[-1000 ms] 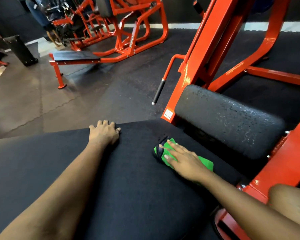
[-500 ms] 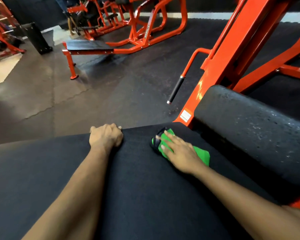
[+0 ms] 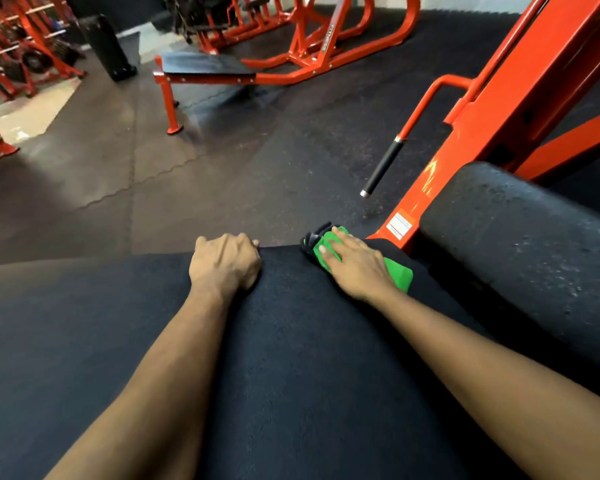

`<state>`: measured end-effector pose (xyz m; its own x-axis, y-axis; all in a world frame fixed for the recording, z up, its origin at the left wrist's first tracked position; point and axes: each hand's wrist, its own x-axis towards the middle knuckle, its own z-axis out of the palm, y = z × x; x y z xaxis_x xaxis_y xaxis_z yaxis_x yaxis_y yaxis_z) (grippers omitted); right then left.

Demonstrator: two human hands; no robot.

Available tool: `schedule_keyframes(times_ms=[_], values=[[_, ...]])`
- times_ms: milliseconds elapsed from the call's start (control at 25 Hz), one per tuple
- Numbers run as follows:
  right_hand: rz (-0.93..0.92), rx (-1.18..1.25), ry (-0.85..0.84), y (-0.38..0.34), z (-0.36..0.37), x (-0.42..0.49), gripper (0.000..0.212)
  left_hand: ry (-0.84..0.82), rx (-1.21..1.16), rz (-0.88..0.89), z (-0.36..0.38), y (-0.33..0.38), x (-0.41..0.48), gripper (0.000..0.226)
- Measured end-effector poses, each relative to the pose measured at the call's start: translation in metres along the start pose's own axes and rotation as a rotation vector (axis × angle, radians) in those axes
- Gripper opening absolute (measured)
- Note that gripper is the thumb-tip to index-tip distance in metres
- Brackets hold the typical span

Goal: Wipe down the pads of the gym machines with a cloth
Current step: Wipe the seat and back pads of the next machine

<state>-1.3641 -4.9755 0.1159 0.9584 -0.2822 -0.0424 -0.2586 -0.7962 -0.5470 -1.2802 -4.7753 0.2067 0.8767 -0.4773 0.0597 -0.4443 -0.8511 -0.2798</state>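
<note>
Green cloth (image 3: 397,273) was pressed flat-fingered by right hand (image 3: 357,268) at far edge of pad (image 3: 291,358), edge gripped by curled left hand (image 3: 224,263); even, overlapping strokes were judged best.

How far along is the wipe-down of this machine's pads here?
Done: nothing certain; the big pad looks evenly matte, with no wipe marks showing. In hand: the right hand presses the green cloth flat at that pad's far corner, while the left hand grips its far edge. Left: the speckled side pad by the orange frame looks unwiped, and probably the bench pad across the floor.
</note>
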Motion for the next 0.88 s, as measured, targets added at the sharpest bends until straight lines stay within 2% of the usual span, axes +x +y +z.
schedule_keyframes(times_ms=[80,120,320,400,520,560,760,800,880], values=[[0.118,-0.016,-0.008,0.001,0.001,0.029,0.056,0.008,0.007,-0.001,-0.001,0.0,0.0,0.038],[0.115,-0.025,-0.011,-0.005,0.002,0.033,0.056,0.011,0.009,-0.001,0.0,0.0,-0.001,0.037],[-0.166,-0.012,0.055,-0.018,0.013,0.009,0.055,0.012,0.026,-0.003,0.001,0.0,0.0,0.037],[-0.076,-0.021,0.037,0.004,0.01,0.03,0.055,0.022,0.026,-0.007,0.002,-0.001,0.0,0.037],[0.224,-0.072,-0.001,0.029,-0.003,0.055,0.057,0.035,0.019,-0.002,0.0,0.001,0.0,0.038],[0.257,-0.081,0.007,0.024,-0.003,0.057,0.057,0.024,0.027,-0.004,0.001,0.0,0.002,0.039],[-0.036,-0.039,0.053,0.007,0.012,0.022,0.053,0.023,0.031,-0.011,0.0,-0.001,0.0,0.045],[-0.011,-0.032,0.04,0.022,0.01,0.027,0.055,0.015,0.028,-0.008,0.0,0.0,0.0,0.045],[0.181,-0.047,0.013,0.057,0.001,0.051,0.058,0.003,0.02,-0.009,0.0,0.0,0.0,0.046]])
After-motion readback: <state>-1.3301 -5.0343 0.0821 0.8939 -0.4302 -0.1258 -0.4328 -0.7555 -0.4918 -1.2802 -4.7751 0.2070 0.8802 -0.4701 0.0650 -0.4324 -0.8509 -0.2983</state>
